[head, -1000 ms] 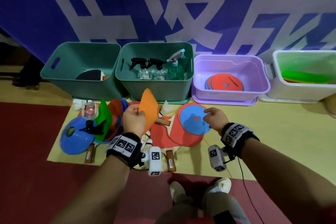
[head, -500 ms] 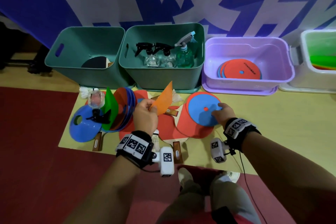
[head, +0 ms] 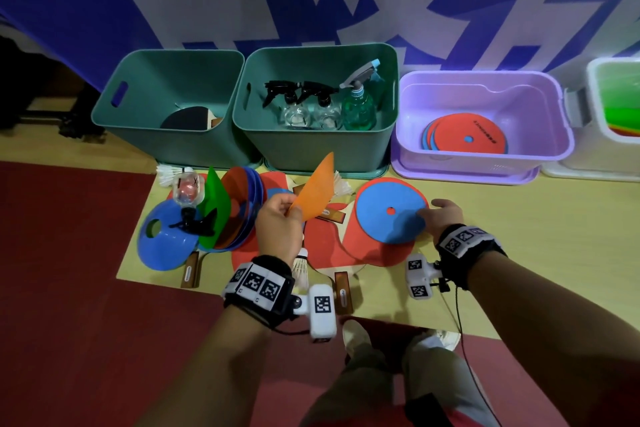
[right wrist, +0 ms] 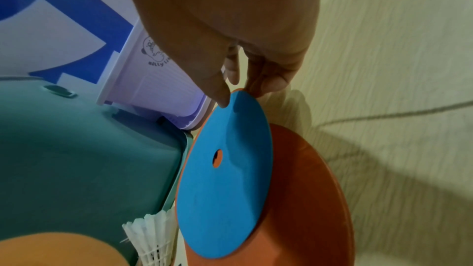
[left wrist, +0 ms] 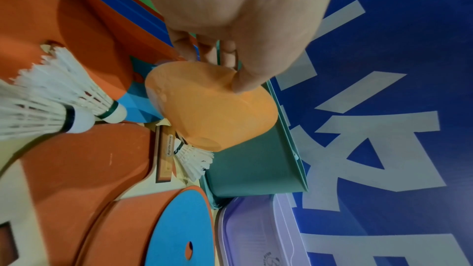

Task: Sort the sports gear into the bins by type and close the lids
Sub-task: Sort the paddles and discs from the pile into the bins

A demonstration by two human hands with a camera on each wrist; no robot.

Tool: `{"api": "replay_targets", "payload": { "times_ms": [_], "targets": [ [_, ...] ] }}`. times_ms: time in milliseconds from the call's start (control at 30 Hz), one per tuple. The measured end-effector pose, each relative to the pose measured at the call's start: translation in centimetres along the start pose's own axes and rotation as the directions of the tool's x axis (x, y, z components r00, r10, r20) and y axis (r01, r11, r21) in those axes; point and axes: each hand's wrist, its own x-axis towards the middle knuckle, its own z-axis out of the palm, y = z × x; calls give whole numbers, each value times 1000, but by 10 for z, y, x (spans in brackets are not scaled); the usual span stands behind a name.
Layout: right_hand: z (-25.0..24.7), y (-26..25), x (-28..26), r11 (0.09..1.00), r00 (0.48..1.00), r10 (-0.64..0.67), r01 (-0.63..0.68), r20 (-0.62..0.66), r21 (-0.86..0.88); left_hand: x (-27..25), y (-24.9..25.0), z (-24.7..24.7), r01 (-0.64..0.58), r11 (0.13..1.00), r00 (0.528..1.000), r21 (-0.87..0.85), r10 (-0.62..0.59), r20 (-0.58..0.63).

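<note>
My left hand (head: 277, 222) pinches an orange flat disc (head: 317, 192) by its lower edge and holds it tilted above the pile; in the left wrist view the orange disc (left wrist: 212, 108) hangs from thumb and fingers. A blue disc with a centre hole (head: 388, 211) lies on a larger red disc (head: 381, 253). At the blue disc's right edge my right hand (head: 441, 215) pinches it. The right wrist view has the thumb on top of the blue disc (right wrist: 225, 179) and the fingers behind its rim. A purple bin (head: 554, 149) behind holds several red and blue discs (head: 467, 135).
Left teal bin (head: 145, 94) holds a paddle (head: 190, 118); the second teal bin (head: 322, 48) holds spray bottles (head: 358, 104). A white bin (head: 595, 90) stands far right. On the mat lie a blue cone (head: 162, 246), a green disc (head: 214, 198), paddles, shuttlecocks (head: 301, 267) and a small bottle (head: 187, 187).
My left hand has tipped the orange disc further over to the right. My right hand has slid from the blue disc's far edge to its right edge and closed on it.
</note>
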Motion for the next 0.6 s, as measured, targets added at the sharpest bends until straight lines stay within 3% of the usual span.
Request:
{"api": "replay_targets", "payload": {
  "times_ms": [133, 367, 600],
  "targets": [
    [2, -1, -4, 1000, 999, -2, 2, 43, -1, 0, 1, -2, 6, 1000, 1000, -10, -6, -8],
    [0, -13, -23, 990, 982, -120, 129, 149, -52, -2, 7, -5, -19, 1000, 1000, -15, 19, -3],
    [-37, -51, -64, 920, 920, -333, 365, 209, -143, -3, 48, -3, -54, 999, 997, -6, 54, 54]
  ]
}}
